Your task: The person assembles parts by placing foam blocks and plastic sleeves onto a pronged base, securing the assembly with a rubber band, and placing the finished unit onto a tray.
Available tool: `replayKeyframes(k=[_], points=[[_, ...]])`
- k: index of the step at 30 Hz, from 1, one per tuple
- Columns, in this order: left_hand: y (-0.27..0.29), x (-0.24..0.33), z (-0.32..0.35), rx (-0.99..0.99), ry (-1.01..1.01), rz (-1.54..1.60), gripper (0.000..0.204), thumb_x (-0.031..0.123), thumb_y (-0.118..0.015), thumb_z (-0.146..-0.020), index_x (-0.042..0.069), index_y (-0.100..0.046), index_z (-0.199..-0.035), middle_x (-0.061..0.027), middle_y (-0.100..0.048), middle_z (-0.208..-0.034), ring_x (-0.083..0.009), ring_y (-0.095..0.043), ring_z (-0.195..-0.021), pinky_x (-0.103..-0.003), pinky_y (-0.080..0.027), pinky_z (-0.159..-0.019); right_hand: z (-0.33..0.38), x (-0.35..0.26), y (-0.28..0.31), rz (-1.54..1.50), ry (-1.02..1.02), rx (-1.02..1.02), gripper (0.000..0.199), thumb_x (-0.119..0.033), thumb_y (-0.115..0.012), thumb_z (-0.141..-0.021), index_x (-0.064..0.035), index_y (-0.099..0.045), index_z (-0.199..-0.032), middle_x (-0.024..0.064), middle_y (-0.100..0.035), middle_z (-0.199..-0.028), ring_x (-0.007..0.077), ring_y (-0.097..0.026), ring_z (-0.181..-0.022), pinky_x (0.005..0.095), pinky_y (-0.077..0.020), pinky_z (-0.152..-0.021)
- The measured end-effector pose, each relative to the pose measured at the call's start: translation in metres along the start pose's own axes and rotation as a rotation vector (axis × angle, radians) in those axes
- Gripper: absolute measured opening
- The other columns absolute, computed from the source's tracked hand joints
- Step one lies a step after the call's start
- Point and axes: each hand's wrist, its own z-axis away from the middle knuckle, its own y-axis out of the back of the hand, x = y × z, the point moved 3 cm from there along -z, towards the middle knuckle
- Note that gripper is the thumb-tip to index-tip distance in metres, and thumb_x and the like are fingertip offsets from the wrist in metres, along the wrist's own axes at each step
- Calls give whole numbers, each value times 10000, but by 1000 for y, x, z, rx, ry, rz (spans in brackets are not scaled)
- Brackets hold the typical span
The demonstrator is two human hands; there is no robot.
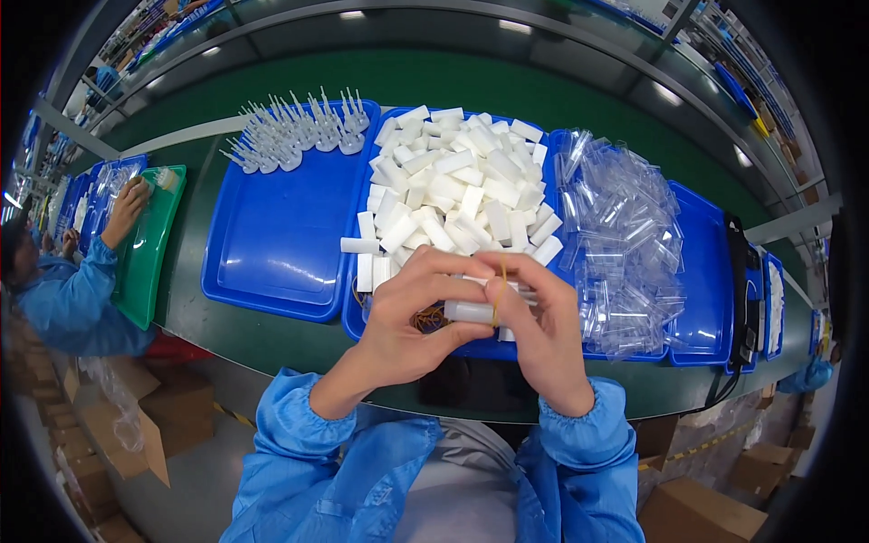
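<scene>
In front of my chest, both hands are closed around a small bundle of white and clear tubes (469, 312). A yellowish rubber band (503, 264) stretches across the bundle. My left hand (398, 312) grips the left end between thumb and fingers. My right hand (550, 330) closes on the right end beside the band, its fingertips touching it. How many tubes are inside is hidden by my fingers. Just beyond my hands, a blue tray is heaped with white rectangular blocks (453, 185). Brown rubber bands (429, 318) lie near that tray's front edge.
To the left, a blue tray (272, 244) holds upright clear pieces with thin stems (299, 131). Clear plastic tubes (625, 244) fill a tray on the right, beside another blue tray (701, 299). At far left, a co-worker's hand (129, 204) reaches over a green tray (140, 271).
</scene>
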Motion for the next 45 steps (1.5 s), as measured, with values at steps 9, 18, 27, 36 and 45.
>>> replayKeyframes(k=[9,18,27,36,45], points=[[15,-6,22,-14,384,635,688,168,-790,-863,2,-420,-1418,-135,-598,-1272,-217,-572,-1200,-352,-449,-1032,1,0,14,-10,158,-10,295,-81,-667,-918,27,-660,-1193,48,-644,-818,102,-605,-732,236,-488,-663],[6,-9,39,-70,649,1041,647,272,-679,-956,0,-381,-1462,-136,-539,-1355,-237,-524,-1270,-391,-404,-1081,4,-7,0,331,384,-299,672,-257,-934,-644,-41,-673,-1225,45,-628,-755,124,-526,-587,249,-423,-533],[20,4,27,-292,516,556,546,247,-637,-981,-45,-458,-1407,-166,-557,-1346,-245,-553,-1246,-380,-434,-1051,-2,-11,6,335,302,-294,577,-233,-947,-624,-45,-708,-1114,24,-613,-699,92,-508,-565,228,-378,-487],[6,-9,17,-76,741,973,526,383,-355,-1084,-39,-459,-1380,-206,-615,-1225,-302,-654,-1083,-421,-533,-961,-3,-7,7,531,708,-68,844,-296,-941,-570,-17,-588,-1285,138,-601,-1153,292,-598,-954,365,-518,-772],[-7,-10,14,-74,815,1149,548,395,-281,-1094,-46,-433,-1382,-220,-594,-1241,-329,-636,-1126,-445,-530,-990,-3,0,7,621,704,-32,789,-158,-926,-557,5,-594,-1254,138,-602,-1149,314,-583,-976,398,-501,-788]])
